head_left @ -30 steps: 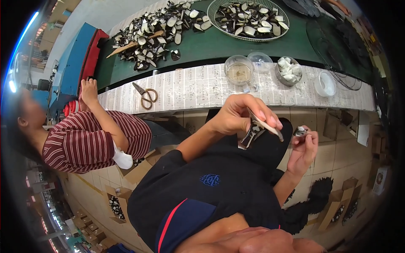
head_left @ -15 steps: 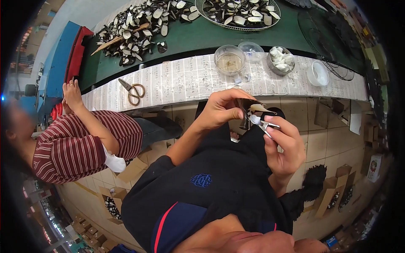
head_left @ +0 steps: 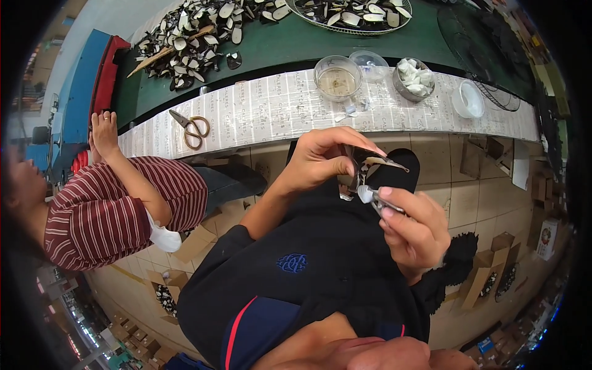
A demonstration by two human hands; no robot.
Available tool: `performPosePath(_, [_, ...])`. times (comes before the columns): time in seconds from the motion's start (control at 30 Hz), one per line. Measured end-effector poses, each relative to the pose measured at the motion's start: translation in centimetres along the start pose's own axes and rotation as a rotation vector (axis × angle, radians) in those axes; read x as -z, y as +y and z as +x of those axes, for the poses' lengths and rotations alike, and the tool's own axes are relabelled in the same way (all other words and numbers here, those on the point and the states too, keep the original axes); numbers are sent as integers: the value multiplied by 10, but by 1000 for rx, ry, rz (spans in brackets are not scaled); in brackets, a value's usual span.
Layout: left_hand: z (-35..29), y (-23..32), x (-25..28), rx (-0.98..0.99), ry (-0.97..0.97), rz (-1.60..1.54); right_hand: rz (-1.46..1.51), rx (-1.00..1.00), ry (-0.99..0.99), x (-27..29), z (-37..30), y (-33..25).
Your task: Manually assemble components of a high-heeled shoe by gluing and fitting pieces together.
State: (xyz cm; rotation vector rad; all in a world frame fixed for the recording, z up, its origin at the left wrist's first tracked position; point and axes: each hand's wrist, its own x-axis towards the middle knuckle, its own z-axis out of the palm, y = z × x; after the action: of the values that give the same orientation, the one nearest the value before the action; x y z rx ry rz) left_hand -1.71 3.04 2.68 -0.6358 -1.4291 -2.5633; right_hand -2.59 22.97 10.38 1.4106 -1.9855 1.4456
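Note:
My left hand (head_left: 320, 159) is closed round a dark glossy shoe part (head_left: 360, 156) with a pale inner side, held above my lap just off the bench edge. To its right, my right hand (head_left: 418, 229) pinches metal tweezers (head_left: 391, 207). A white wad (head_left: 366, 194) sits in the tips of the tweezers, at the near lower end of the shoe part. Whether the wad touches the surface I cannot tell. Beyond my hands stand a clear tub with liquid (head_left: 338, 92) and a metal tin (head_left: 401, 89) of white wads.
Brass-handled scissors (head_left: 192, 131) lie on the bench (head_left: 246, 117) at left. Two clear plastic dishes stand by the tin. A heap of shoe parts (head_left: 185, 52) and a wire basket (head_left: 345, 29) rest on a green belt. A person in a striped shirt (head_left: 123, 216) sits left.
My right hand has moved slightly toward me and down with the tweezers. The white wad has shifted from the middle of the shoe part to its nearer end.

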Motion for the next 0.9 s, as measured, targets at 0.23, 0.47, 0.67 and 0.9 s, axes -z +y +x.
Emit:
performPosePath(0.23, [-6,6,0,7,-11,6,170,88,9,8,-5,3])
performPosePath(0.47, [3,-3,-11,-123,-57,-415,338,-136,384,26,-34,12])
performPosePath(0.67, [4,-16,-18,-139,-81,-591,416,-414,472,35,-53,13])
performPosePath(0.9, [8,-19,-15,-136,-144,-537,479,-475,501,36,-62,24])
